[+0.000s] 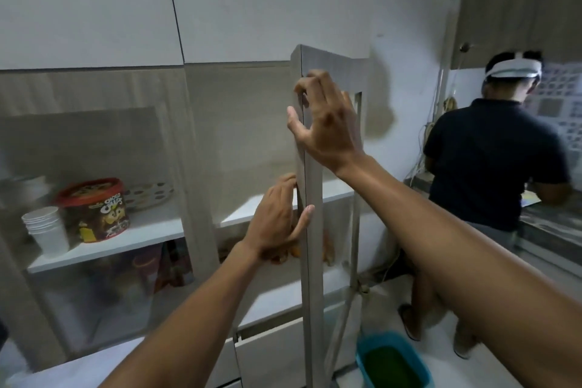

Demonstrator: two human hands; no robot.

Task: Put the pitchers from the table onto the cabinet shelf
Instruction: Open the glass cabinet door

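Note:
A tall cabinet door (311, 230) with a pale wood frame and glass pane stands open, edge-on to me. My right hand (324, 123) holds its upper edge, fingers curled over the frame. Lower down, my left hand (277, 220) grips the same edge, fingers behind it and thumb in front. Inside the open section, a white cabinet shelf (252, 211) shows bare on top. No pitcher is in view, and the table is out of the frame.
The left section, behind glass, holds a stack of white cups (47, 230), a red-lidded Choco tub (94, 211) and a plate. A person (491, 167) in a dark shirt stands at a counter on the right. A blue bin (393, 362) sits on the floor below.

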